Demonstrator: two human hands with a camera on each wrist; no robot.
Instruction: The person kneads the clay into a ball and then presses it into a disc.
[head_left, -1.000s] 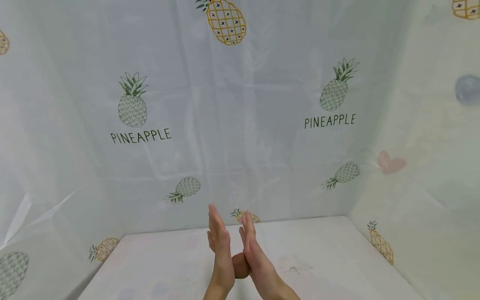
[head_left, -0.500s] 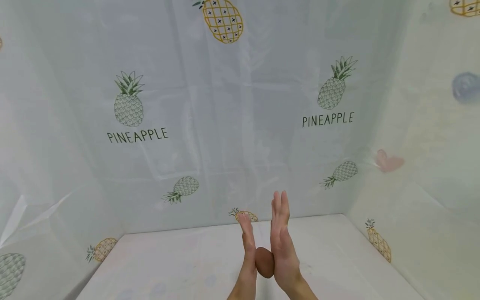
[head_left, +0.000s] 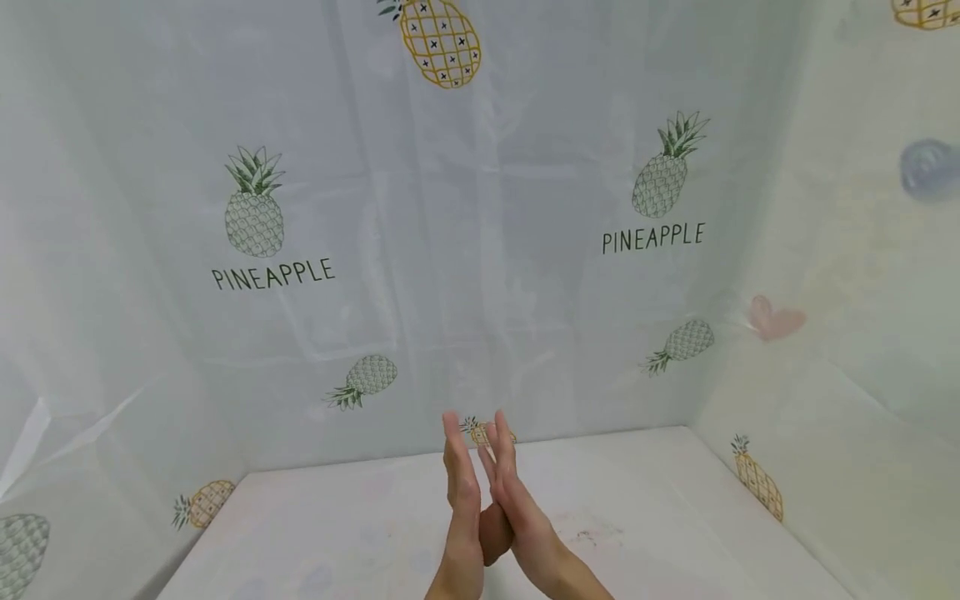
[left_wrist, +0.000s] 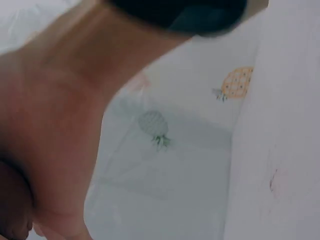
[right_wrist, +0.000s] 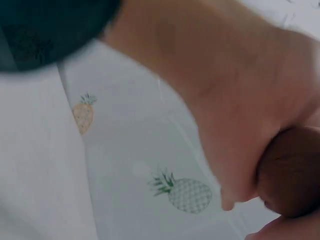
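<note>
A ball of brown modelling clay (head_left: 495, 535) sits between my two palms, low in the middle of the head view. My left hand (head_left: 462, 504) presses it from the left with straight fingers pointing up and forward. From the other side, the palm of my right hand (head_left: 523, 508) bears on it, fingers likewise extended. Part of the clay is covered by the right hand. At the lower left corner of the left wrist view, the clay (left_wrist: 12, 202) shows beside the palm. The right wrist view shows a crease on the rounded clay (right_wrist: 292, 172).
Below the hands lies a white table surface (head_left: 337, 533), with small brownish smudges (head_left: 588, 536) right of them. White sheeting printed with pineapples (head_left: 487, 292) hangs behind and along both sides. Dark cuffs (right_wrist: 50, 35) surround the wrists.
The hands and clay shift right by half a second ago, then come back left. Since then the right hand has drawn back relative to the left, and the clay has turned between the palms.
</note>
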